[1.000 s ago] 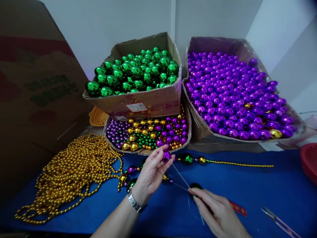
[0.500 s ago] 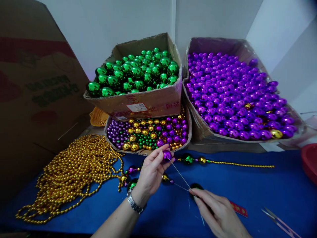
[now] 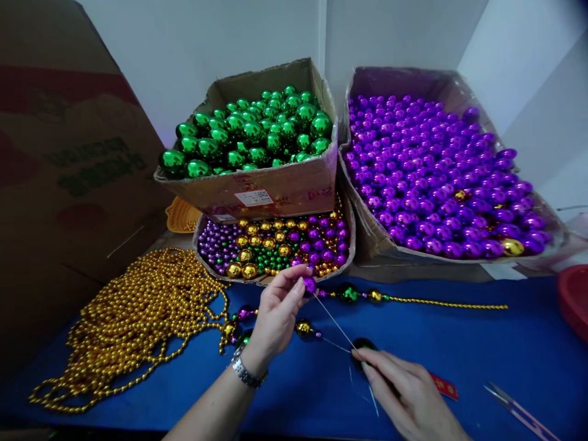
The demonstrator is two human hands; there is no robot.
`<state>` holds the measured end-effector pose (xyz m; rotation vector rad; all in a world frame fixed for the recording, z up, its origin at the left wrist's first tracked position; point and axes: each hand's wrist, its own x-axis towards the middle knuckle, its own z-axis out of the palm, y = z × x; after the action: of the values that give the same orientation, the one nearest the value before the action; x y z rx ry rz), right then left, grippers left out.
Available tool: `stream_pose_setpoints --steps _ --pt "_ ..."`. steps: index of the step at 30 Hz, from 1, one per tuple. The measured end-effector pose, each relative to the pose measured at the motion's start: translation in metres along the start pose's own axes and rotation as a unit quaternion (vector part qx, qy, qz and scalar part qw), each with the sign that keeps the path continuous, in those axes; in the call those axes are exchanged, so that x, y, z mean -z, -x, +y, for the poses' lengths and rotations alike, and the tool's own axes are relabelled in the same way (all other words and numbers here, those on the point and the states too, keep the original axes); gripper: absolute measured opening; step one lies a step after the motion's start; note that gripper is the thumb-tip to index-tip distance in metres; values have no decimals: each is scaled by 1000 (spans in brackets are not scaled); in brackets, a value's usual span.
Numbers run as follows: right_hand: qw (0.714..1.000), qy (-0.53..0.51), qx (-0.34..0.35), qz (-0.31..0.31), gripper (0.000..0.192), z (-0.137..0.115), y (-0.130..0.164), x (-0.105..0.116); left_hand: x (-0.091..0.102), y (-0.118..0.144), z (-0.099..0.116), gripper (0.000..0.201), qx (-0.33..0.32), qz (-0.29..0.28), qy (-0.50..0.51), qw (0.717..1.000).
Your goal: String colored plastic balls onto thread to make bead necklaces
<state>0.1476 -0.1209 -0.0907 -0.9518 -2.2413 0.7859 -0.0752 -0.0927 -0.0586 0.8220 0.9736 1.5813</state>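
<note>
A shiny purple bead [image 3: 309,285] is pinched between the thumb and fingers of my left hand [image 3: 278,315], just in front of the box of mixed beads. From that bead a thin pale thread [image 3: 333,320] runs taut down to my right hand [image 3: 399,383], whose thumb and forefinger are closed on it. A loose end sticks out below those fingers. Right behind them lies a large dark green bead [image 3: 364,349], partly covered. The strung beads, among them a gold bead [image 3: 304,328] and a green bead [image 3: 348,293], lie on the blue cloth around my left hand.
Gold bead chains [image 3: 142,324] are heaped at left beside a tall carton [image 3: 78,153]. Behind stand a box of green balls [image 3: 294,187], a mixed-bead box [image 3: 351,245] and a box of purple balls [image 3: 374,236]. Thread snips [image 3: 519,410], a red strip [image 3: 444,387] and a red bowl [image 3: 574,300] are at right.
My left hand has shifted very slightly to the left, uncovering more of the gold bead beside it. My right hand stays nearly in place, with the thread still stretched between both hands.
</note>
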Motion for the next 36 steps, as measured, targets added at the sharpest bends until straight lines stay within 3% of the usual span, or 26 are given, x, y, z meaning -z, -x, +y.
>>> stream_pose_setpoints --steps 8,17,28,36 --pt "1000 17 18 8 28 2 1 -1 0 2 -1 29 -28 23 -70 997" --pt "998 42 42 23 28 12 -4 -14 -10 17 -6 53 11 -64 -109 992" --pt "997 53 45 36 29 17 1 -21 -7 15 -10 27 88 -55 17 994" --pt "992 104 57 35 30 22 -1 -21 1 11 -8 27 108 -65 -16 992"
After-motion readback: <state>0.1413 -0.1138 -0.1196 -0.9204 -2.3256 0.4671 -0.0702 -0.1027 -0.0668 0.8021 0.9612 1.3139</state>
